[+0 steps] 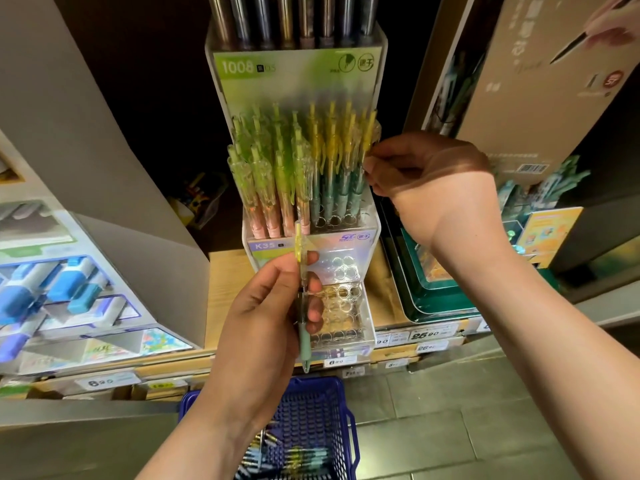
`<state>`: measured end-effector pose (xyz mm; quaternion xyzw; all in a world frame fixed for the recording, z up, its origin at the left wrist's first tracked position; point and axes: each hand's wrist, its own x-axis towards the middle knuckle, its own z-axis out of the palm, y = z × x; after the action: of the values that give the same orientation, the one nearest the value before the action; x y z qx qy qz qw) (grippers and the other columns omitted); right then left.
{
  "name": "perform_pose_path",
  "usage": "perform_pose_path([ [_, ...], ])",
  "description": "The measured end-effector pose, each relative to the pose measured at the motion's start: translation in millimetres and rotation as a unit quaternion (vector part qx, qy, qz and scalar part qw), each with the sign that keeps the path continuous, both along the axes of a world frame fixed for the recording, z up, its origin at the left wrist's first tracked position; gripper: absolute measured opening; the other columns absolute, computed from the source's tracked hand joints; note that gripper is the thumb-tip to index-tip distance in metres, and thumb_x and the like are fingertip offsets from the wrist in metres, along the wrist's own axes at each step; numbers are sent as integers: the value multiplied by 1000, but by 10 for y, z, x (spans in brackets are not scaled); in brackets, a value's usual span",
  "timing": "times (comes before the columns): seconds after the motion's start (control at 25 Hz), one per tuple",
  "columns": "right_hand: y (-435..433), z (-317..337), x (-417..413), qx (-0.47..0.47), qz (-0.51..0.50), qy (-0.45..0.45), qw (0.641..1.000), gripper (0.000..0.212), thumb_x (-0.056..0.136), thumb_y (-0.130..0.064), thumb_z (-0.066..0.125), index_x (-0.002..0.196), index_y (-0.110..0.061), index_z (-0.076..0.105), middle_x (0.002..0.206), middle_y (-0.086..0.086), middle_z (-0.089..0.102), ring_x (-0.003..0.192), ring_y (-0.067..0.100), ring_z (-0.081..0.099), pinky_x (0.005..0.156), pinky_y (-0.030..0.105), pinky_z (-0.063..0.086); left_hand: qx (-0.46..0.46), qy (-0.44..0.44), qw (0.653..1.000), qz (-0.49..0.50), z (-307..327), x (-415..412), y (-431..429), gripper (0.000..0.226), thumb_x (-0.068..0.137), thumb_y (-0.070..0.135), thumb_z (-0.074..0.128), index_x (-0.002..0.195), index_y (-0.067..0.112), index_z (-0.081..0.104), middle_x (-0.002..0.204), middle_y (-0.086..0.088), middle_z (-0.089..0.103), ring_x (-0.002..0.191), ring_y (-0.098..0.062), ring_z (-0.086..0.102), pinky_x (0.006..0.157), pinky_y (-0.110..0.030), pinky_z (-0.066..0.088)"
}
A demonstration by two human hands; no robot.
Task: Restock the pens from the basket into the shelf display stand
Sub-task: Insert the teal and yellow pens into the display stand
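While the left hand [266, 306] is clamped on one upright yellow-capped pen [302, 299] before the clear display stand [367, 237], the right hand [415, 168] pinches a stocked pen at the stand's right edge; blue basket [311, 403] below holds more pens

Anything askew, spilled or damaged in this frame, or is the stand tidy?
Nothing stands out. The pens in the display stand stand upright in rows; its lower clear tiers are unfilled. The left hand holds one pen upright, the right hand reaches the yellow-topped row, and spare pens lie in the blue basket.
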<state>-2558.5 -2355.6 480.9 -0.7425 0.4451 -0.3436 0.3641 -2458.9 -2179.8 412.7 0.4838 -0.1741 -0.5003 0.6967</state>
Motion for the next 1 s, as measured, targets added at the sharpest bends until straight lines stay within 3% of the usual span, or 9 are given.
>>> perform_pose_path([
  [0.12,145,27,-68,23,-11,78,997,13,87,-38,75,90,-26,75,77,-8,74,75,8,70,80,28,58,-28,-2,999,-20,20,-27,-8,27,97,8,56,119,7,71,93,-9,63,76,-18,55,68,-26,48],
  [0.24,433,20,-165,134,82,50,986,23,79,-47,76,87,-26,75,79,-10,75,73,5,70,75,25,58,-51,-38,998,-18,60,-48,-21,26,94,7,62,120,5,67,89,-11,68,81,-19,62,76,-26,54],
  [0.36,613,-32,-199,156,191,22,969,11,87,-33,75,85,-22,75,77,-4,76,72,9,73,72,22,58,-55,-53,997,-12,97,-56,-36,27,91,9,63,116,1,67,87,-13,71,82,-20,65,79,-26,55],
  [0.52,528,54,-102,173,109,-89,975,11,83,-21,79,75,-28,74,72,-7,76,64,7,69,68,25,59,-23,-48,999,-8,70,-49,2,24,94,23,60,111,8,68,94,-12,72,85,-22,68,78,-27,57],
  [0.64,303,279,-36,101,48,-190,975,18,86,-10,77,80,-25,71,68,-5,75,63,12,72,61,22,59,0,-40,999,-9,14,-31,86,21,97,23,58,115,15,65,99,-12,72,89,-26,71,78,-30,57],
  [0.72,180,397,16,45,49,-219,973,17,88,-5,75,84,-21,70,70,-3,74,70,19,74,68,28,62,8,-36,999,-11,-18,-23,139,22,97,24,58,117,16,64,101,-13,72,91,-28,70,77,-30,57],
  [0.88,158,386,165,7,67,-165,984,8,90,-4,72,94,-10,70,76,-6,72,69,13,72,69,23,60,20,-22,999,-13,-64,-8,205,21,94,27,63,114,19,66,105,-16,73,96,-29,72,79,-32,58],
  [1.0,179,291,210,-9,77,-116,990,10,91,-5,71,97,-14,71,77,-5,73,75,17,73,77,31,62,26,-24,999,-9,-90,18,240,20,95,26,64,114,20,67,106,-17,73,97,-30,72,78,-30,58],
])
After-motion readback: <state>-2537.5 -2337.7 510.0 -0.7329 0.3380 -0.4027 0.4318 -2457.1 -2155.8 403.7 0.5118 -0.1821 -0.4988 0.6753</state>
